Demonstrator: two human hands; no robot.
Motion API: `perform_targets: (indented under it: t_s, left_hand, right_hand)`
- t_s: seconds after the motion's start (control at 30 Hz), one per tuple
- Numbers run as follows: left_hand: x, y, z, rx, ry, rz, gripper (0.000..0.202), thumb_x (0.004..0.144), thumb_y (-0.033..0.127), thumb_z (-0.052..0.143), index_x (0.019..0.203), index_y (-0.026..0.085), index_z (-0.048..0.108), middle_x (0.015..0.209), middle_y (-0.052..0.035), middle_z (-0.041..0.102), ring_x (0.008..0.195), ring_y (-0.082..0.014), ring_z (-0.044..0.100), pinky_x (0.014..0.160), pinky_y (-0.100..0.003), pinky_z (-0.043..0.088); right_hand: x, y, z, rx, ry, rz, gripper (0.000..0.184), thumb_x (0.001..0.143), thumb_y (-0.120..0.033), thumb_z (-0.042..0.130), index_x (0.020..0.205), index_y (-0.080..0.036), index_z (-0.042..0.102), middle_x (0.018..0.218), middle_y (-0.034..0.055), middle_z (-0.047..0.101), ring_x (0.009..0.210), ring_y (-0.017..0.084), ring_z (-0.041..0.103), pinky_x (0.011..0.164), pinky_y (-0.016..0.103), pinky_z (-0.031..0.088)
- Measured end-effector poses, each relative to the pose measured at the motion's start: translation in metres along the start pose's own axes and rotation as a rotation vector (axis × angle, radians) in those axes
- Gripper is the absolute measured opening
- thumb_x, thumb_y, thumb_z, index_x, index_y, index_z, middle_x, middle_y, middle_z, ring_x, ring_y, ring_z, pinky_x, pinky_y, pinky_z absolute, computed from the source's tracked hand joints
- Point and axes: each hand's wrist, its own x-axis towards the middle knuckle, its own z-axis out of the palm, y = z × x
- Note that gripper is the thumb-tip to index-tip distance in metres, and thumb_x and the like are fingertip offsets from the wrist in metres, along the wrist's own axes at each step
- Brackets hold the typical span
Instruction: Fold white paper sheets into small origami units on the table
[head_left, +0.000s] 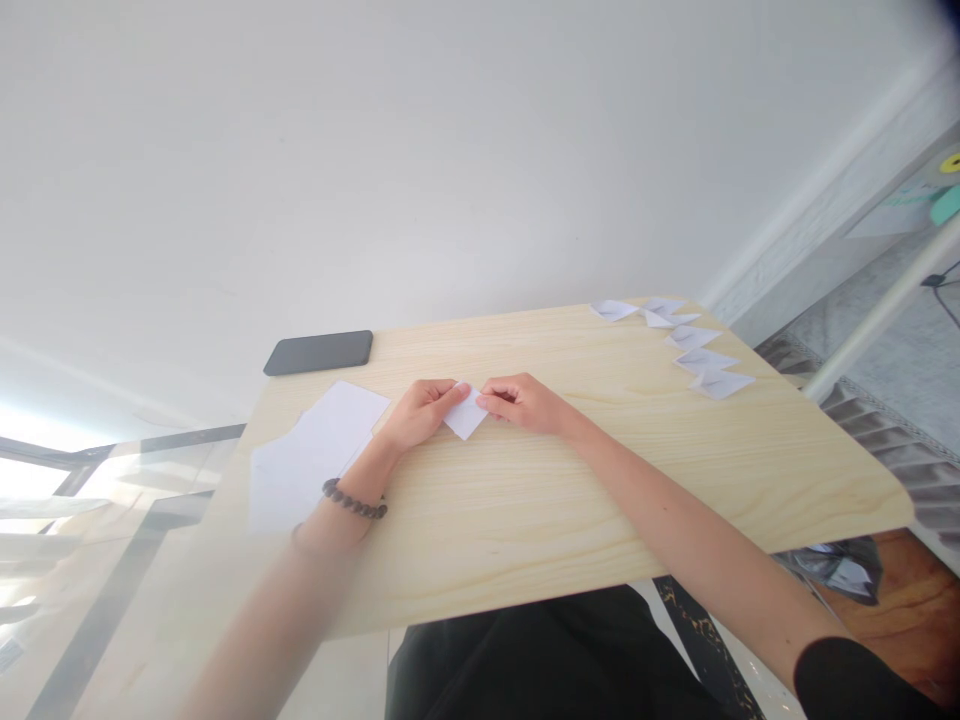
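A small folded piece of white paper [466, 415] is held between my two hands above the middle of the wooden table. My left hand [421, 412] pinches its left corner, thumb on top. Closed on the right corner is my right hand [523, 403], with thumb and forefinger together and the other fingers curled in. One point of the paper faces toward me. White paper sheets [315, 455] lie beside my left hand, partly covered by that forearm, which wears a dark bead bracelet [355, 500].
On the table [525, 530], a dark phone [320, 352] lies at the back left. Several folded white paper pieces [705, 360] stand along the back right edge. A wall [480, 180] rises behind the table. On the floor at right sits a dark plastic bag [840, 568].
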Motion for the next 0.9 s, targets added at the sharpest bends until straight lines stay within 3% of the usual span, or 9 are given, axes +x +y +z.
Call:
perform_targets:
  t_s: [0.1, 0.3, 0.57, 0.67, 0.8, 0.9]
  left_hand:
    - [-0.001, 0.003, 0.001, 0.006, 0.022, -0.047, 0.048, 0.082, 0.053, 0.039, 0.057, 0.013, 0.049, 0.051, 0.0029, 0.039, 0.048, -0.0076, 0.033, 0.044, -0.021, 0.024]
    - [-0.002, 0.004, 0.002, 0.082, -0.003, 0.002, 0.040, 0.080, 0.049, 0.048, 0.065, 0.013, 0.055, 0.055, 0.0027, 0.044, 0.051, -0.0073, 0.036, 0.045, -0.019, 0.026]
    - [0.002, -0.005, 0.002, 0.017, 0.028, 0.012, 0.041, 0.079, 0.050, 0.049, 0.063, 0.012, 0.056, 0.053, 0.0034, 0.043, 0.049, -0.0064, 0.035, 0.044, -0.019, 0.024]
    - [0.003, -0.007, 0.001, -0.043, 0.050, 0.003, 0.038, 0.078, 0.048, 0.053, 0.067, 0.012, 0.058, 0.056, 0.0025, 0.048, 0.051, -0.0070, 0.040, 0.046, -0.019, 0.028]
    - [0.003, -0.009, -0.001, -0.134, -0.003, -0.037, 0.033, 0.072, 0.044, 0.062, 0.085, 0.013, 0.063, 0.072, -0.0029, 0.062, 0.062, -0.0121, 0.053, 0.053, -0.021, 0.037]
    - [0.003, -0.010, -0.002, -0.169, -0.033, -0.058, 0.033, 0.069, 0.042, 0.066, 0.084, 0.013, 0.063, 0.075, -0.0054, 0.065, 0.067, -0.0153, 0.057, 0.056, -0.023, 0.040]
  right_hand:
    - [0.000, -0.001, -0.002, 0.012, -0.028, 0.016, 0.033, 0.084, -0.039, 0.042, 0.060, -0.016, 0.043, 0.057, -0.0035, 0.043, 0.051, 0.007, 0.039, 0.050, 0.021, 0.030]
    - [0.000, 0.002, 0.001, 0.013, -0.024, 0.045, 0.033, 0.081, -0.041, 0.046, 0.060, -0.017, 0.041, 0.054, -0.0055, 0.034, 0.049, 0.006, 0.028, 0.046, 0.021, 0.023]
    - [0.002, 0.001, 0.003, 0.055, 0.012, 0.041, 0.033, 0.081, -0.040, 0.046, 0.058, -0.017, 0.040, 0.053, -0.0054, 0.036, 0.048, 0.006, 0.029, 0.045, 0.021, 0.023]
    - [0.002, 0.001, 0.003, 0.107, 0.022, 0.063, 0.032, 0.081, -0.040, 0.046, 0.060, -0.017, 0.042, 0.054, -0.0048, 0.041, 0.047, 0.006, 0.033, 0.046, 0.021, 0.026]
    - [0.001, 0.000, 0.002, 0.130, 0.034, 0.074, 0.028, 0.081, -0.037, 0.046, 0.062, -0.016, 0.045, 0.055, -0.0039, 0.045, 0.048, 0.006, 0.037, 0.047, 0.020, 0.029]
    - [0.001, -0.001, 0.001, 0.100, 0.017, 0.052, 0.028, 0.080, -0.036, 0.046, 0.061, -0.016, 0.046, 0.055, -0.0040, 0.044, 0.048, 0.006, 0.037, 0.047, 0.020, 0.028]
